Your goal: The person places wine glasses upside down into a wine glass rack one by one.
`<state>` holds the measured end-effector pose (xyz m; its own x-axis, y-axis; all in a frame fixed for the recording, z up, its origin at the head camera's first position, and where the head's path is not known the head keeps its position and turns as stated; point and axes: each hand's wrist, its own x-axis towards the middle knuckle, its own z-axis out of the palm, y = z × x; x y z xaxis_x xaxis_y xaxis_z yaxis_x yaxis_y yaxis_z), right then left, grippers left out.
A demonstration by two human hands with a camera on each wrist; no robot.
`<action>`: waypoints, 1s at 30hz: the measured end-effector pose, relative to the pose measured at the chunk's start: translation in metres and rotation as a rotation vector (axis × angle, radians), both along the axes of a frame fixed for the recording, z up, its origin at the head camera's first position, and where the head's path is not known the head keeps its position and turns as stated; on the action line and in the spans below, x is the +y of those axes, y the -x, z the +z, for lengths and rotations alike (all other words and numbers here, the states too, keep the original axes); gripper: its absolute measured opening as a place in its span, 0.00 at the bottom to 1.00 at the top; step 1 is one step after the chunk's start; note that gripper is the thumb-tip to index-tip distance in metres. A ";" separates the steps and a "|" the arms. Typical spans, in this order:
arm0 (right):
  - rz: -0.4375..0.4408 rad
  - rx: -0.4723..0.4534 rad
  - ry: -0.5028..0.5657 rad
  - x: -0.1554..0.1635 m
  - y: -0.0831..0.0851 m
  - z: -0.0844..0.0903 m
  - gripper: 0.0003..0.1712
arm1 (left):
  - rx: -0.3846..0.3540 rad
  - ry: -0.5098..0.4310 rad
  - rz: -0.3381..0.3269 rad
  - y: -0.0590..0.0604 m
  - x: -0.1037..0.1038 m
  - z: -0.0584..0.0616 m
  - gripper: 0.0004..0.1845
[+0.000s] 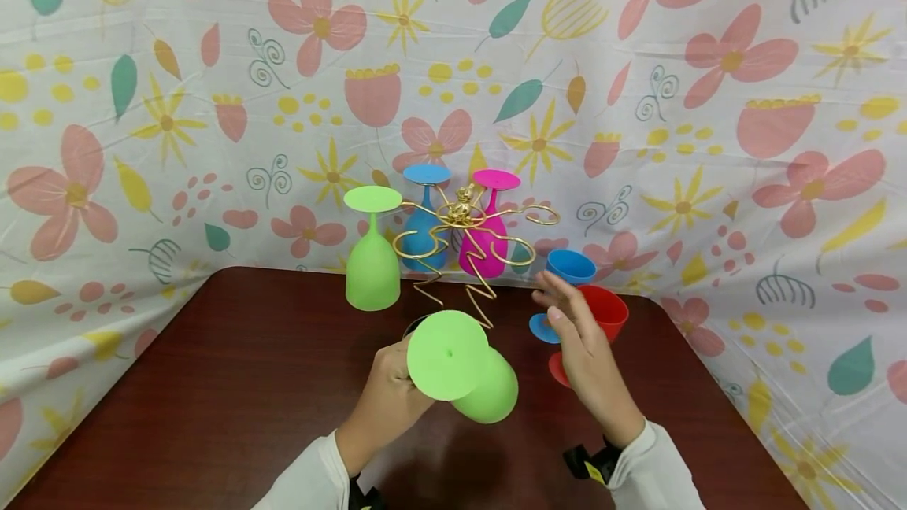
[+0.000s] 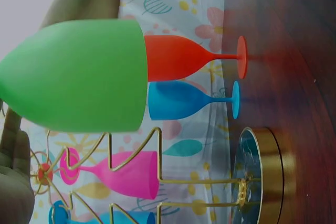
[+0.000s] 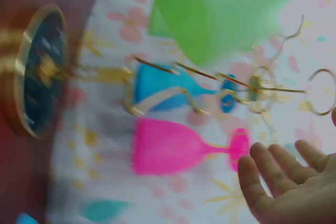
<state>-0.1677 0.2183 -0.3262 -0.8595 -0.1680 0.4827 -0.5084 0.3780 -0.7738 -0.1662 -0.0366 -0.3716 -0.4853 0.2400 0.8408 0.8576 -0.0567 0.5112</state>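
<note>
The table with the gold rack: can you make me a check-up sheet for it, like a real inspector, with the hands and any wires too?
Surface: dark brown table, a bit shiny.
Job's things: gold rack with a hanging green goblet, hanging blue goblet and pink goblet, all upside down; held green goblet, tilted; red goblet and standing blue goblet, both upright, to the rack's right.
Clutter: nothing seen.
Grippers: left hand grips the held green goblet; right hand holds nothing.
Cables: nothing seen.
Surroundings: white cloth printed with flowers and leaves, behind the table and along its sides.
</note>
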 end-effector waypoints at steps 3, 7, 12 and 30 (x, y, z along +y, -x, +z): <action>-0.055 0.215 -0.115 -0.002 0.001 0.016 0.30 | -0.019 -0.001 0.006 0.000 -0.003 0.002 0.12; -0.076 0.472 -0.248 -0.005 0.007 0.029 0.31 | -0.031 -0.001 0.006 0.001 -0.006 0.001 0.12; -0.060 0.565 -0.345 -0.010 0.010 0.033 0.34 | -0.071 -0.004 0.010 0.001 -0.012 -0.001 0.14; -0.044 0.505 -0.358 -0.012 0.012 0.029 0.34 | -0.062 -0.131 0.121 0.018 -0.045 0.021 0.20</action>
